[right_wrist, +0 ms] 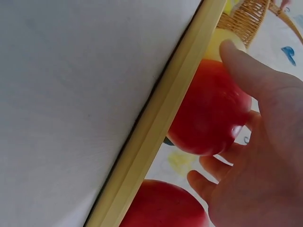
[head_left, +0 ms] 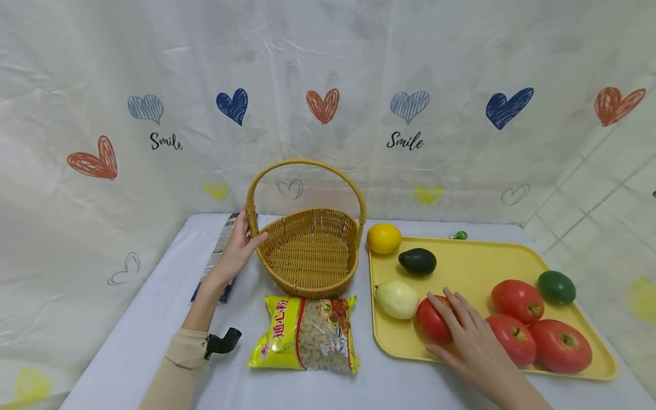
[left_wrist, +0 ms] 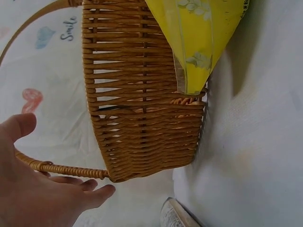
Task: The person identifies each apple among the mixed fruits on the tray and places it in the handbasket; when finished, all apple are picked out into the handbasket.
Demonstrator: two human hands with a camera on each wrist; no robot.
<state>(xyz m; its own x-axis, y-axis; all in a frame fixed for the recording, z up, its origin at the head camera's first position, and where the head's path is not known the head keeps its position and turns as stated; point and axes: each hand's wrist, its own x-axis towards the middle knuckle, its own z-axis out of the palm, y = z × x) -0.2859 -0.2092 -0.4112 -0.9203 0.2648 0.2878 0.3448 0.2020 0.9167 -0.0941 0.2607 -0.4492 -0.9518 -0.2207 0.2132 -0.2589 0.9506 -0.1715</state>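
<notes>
At the left side of a wicker basket [head_left: 312,250], my left hand [head_left: 238,253] reaches round the base of its arched handle. The left wrist view shows the fingers [left_wrist: 97,196] lying fairly straight along the handle, with the thumb spread apart. My right hand [head_left: 463,336] rests over a red apple [head_left: 431,320] at the near edge of a yellow tray [head_left: 476,267]. Seen from the right wrist, loosely bent fingers [right_wrist: 232,153] lie along the apple's far side and the thumb stretches past its top. Beside that apple sits a pale green guava-like fruit [head_left: 397,300].
A yellow bag of pasta [head_left: 307,335] lies before the basket. Several red apples [head_left: 561,346] and a green fruit [head_left: 556,287] fill the tray's right side. A dark avocado [head_left: 417,261] and a yellow lemon [head_left: 384,238] are at its left. A folded newspaper-print item [head_left: 217,256] lies left of the basket.
</notes>
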